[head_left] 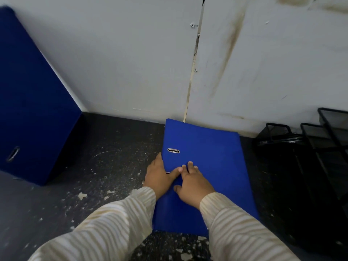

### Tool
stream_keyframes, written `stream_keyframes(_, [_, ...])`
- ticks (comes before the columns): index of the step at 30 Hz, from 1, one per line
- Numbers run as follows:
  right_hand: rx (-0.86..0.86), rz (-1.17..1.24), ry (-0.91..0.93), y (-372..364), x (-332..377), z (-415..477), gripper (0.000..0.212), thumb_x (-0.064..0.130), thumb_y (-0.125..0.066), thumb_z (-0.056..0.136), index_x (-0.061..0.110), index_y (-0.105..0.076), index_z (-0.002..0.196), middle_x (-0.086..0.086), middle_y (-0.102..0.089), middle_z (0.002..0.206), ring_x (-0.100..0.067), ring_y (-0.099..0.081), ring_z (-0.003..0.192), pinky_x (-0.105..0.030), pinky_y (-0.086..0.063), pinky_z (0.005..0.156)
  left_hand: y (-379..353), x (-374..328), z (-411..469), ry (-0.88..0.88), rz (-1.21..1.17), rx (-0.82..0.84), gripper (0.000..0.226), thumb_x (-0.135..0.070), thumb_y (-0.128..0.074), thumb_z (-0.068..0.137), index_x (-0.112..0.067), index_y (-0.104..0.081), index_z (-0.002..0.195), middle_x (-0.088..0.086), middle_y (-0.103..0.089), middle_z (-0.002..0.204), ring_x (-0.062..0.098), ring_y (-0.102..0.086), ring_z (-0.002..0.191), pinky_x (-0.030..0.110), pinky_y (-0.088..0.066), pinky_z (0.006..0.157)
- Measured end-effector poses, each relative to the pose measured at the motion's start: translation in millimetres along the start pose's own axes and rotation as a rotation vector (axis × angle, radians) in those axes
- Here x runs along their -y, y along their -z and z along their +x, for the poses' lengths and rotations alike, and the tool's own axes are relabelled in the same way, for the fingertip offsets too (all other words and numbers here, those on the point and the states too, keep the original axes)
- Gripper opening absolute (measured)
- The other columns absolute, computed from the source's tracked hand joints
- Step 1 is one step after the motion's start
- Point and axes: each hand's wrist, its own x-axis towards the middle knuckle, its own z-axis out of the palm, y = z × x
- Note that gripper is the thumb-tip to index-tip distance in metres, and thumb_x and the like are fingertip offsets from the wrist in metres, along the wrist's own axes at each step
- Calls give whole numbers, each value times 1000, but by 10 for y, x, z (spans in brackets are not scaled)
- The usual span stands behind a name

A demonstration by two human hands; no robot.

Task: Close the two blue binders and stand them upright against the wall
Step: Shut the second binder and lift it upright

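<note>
A bright blue binder (209, 147) lies flat and closed on the dark tabletop, its far edge close to the white wall (131, 63). My left hand (160, 176) grips its left spine edge, thumb on the cover, fingers hidden over the side. My right hand (192, 182) presses flat on the cover, fingers spread, beside a metal slot. A second, darker blue binder (32, 102) stands upright at the far left, leaning against the wall.
A black wire mesh desk tray (308, 153) stands at the right against the wall, close to the flat binder. The dark tabletop (113, 153) is scuffed and flecked with white chips. A vertical seam runs down the wall above the binder.
</note>
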Motion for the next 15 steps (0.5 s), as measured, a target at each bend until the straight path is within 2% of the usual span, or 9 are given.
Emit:
stream_keyframes(7, [6, -19, -7, -13, -11, 14, 77, 43, -45, 95, 15, 1, 150, -4, 13, 159, -23, 5, 147, -38, -13, 118, -2, 18, -47, -14, 26, -14, 61, -37, -69, 80, -20, -43, 132, 5, -56, 128, 25, -50, 119, 43, -43, 102])
stream_keyframes(15, [11, -33, -7, -2, -25, 7, 77, 44, -44, 95, 16, 1, 150, -3, 13, 159, -22, 5, 147, -37, -13, 118, 24, 4, -84, -53, -8, -10, 52, -33, -67, 83, -23, -46, 129, 0, -61, 120, 21, -57, 111, 42, -48, 97])
